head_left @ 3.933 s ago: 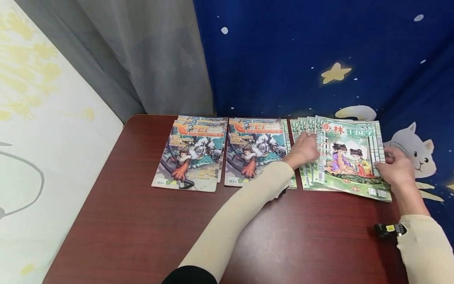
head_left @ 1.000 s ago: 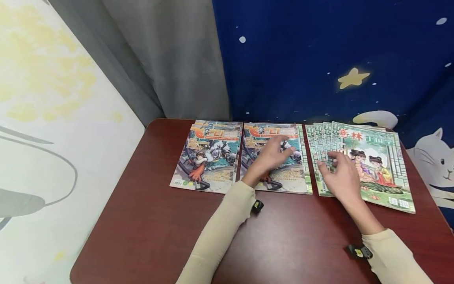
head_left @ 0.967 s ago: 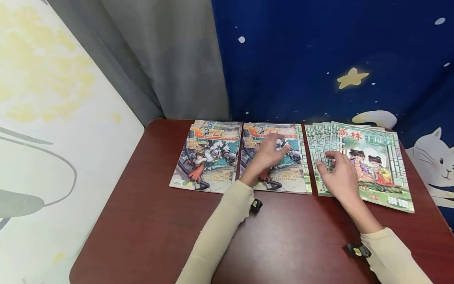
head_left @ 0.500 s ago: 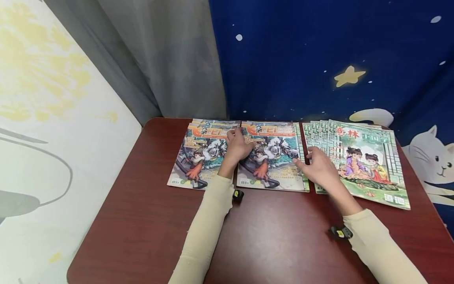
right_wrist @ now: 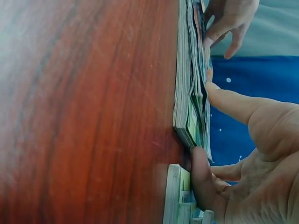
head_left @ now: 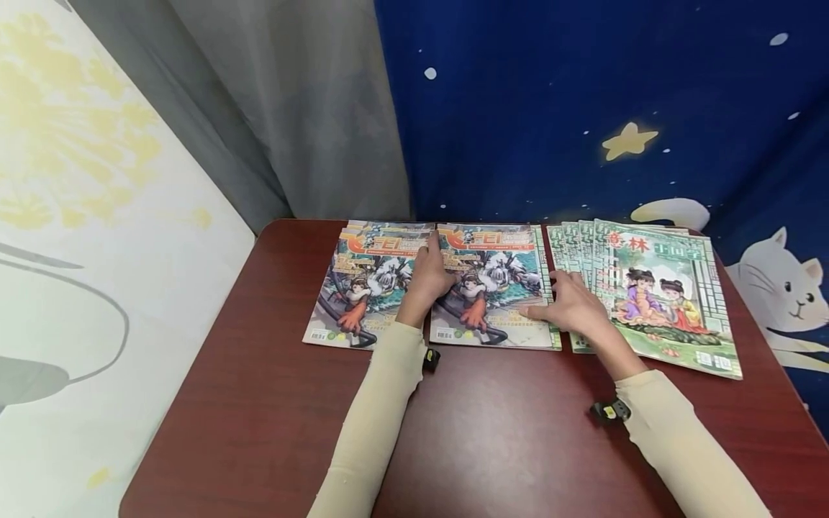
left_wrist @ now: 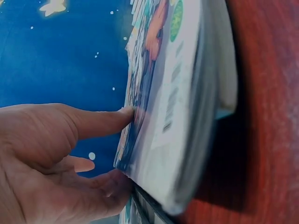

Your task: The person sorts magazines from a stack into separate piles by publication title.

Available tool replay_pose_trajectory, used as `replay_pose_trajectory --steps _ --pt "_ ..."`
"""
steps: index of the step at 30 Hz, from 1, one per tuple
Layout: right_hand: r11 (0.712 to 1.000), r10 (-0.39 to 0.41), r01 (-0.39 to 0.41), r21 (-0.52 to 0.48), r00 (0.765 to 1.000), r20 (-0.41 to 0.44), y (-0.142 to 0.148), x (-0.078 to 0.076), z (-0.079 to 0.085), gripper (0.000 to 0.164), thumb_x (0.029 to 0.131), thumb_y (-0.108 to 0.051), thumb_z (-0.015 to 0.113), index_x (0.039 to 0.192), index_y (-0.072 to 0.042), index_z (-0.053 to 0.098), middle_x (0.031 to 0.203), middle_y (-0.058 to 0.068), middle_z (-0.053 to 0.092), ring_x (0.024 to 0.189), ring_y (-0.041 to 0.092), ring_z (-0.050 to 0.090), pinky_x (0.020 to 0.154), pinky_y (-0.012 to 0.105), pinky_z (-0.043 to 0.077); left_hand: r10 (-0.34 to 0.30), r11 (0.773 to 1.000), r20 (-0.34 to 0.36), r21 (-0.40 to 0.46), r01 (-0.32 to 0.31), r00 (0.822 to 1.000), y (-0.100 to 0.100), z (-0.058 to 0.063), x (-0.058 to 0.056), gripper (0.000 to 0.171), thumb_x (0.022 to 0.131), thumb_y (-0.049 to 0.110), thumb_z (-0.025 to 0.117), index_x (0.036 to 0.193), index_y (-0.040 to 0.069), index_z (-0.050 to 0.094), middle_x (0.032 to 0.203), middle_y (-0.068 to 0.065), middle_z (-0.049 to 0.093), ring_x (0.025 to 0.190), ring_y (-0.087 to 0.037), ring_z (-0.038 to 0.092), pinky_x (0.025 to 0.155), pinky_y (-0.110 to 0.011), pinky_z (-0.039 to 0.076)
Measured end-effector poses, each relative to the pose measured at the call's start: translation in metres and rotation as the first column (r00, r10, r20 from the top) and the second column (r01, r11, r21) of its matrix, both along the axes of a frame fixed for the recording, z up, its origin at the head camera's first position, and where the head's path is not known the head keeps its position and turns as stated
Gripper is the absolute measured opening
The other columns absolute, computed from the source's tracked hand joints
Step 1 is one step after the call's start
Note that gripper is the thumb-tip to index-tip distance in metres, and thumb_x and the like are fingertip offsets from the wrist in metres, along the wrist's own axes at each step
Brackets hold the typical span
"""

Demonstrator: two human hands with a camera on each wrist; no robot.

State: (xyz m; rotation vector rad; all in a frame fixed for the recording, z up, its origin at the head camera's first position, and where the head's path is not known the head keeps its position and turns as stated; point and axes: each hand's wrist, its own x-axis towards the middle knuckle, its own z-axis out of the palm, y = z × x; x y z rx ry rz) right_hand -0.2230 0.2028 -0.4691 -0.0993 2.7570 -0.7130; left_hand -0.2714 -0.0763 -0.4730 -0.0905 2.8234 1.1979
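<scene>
In the middle of the row, a comic magazine [head_left: 501, 277] lies on a green magazine [head_left: 540, 248] whose right edge sticks out. My left hand [head_left: 427, 280] grips this pile's left edge, thumb on the cover and fingers in the narrow gap beside it. At the pile's right edge, my right hand [head_left: 573, 306] holds on with its thumb on the cover and fingers down the side. The right wrist view shows the pile's page edges [right_wrist: 184, 70] on the table, with the right thumb above. Some fingertips are hidden.
A pile of the same comic magazines [head_left: 352, 288] lies to the left, close to my left hand. On the right is a fanned pile of green magazines [head_left: 667, 309]. The dark red table [head_left: 492, 432] ends at a grey curtain [head_left: 311, 108] and a blue curtain [head_left: 505, 108].
My left hand has moved left from over the middle cover to its left edge. The right hand has left the fanned green pile and come to the middle pile's right edge.
</scene>
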Motion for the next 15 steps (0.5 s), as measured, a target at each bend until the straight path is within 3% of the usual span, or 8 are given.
replay_pose_trajectory --steps 7,11,15 --pt "1.0 0.003 -0.003 0.011 1.0 0.0 0.0005 0.0012 -0.0053 0.121 0.081 -0.068 0.081 0.162 0.004 0.028 0.14 0.03 0.046 0.114 0.046 0.058 0.087 0.06 0.052 0.01 1.0 0.027 -0.03 -0.01 1.0 -0.002 -0.0011 0.0006 0.103 0.091 0.016 0.084 0.169 0.006 0.017 0.162 -0.028 0.037 0.147 -0.042 0.046 0.116 -0.052 0.046" --pt "1.0 0.005 -0.005 0.004 1.0 -0.003 0.0008 0.0006 -0.0057 0.117 0.084 -0.066 0.08 0.162 0.003 0.027 0.145 0.03 0.044 0.119 0.048 0.057 0.09 0.062 0.051 -0.005 0.993 0.031 -0.118 0.008 1.0 -0.0015 -0.0002 -0.0001 0.096 0.094 0.022 0.082 0.166 -0.001 0.023 0.162 -0.027 0.038 0.149 -0.039 0.044 0.12 -0.047 0.044" --pt "1.0 0.003 -0.003 0.001 1.0 -0.003 0.0014 -0.0001 -0.0044 0.115 0.085 -0.064 0.079 0.163 0.002 0.027 0.147 0.029 0.044 0.123 0.05 0.056 0.093 0.064 0.05 -0.02 0.983 0.024 -0.183 0.024 1.0 0.0001 0.0002 -0.0016 0.091 0.094 0.026 0.081 0.164 -0.001 0.03 0.159 -0.025 0.042 0.146 -0.036 0.047 0.117 -0.044 0.047"
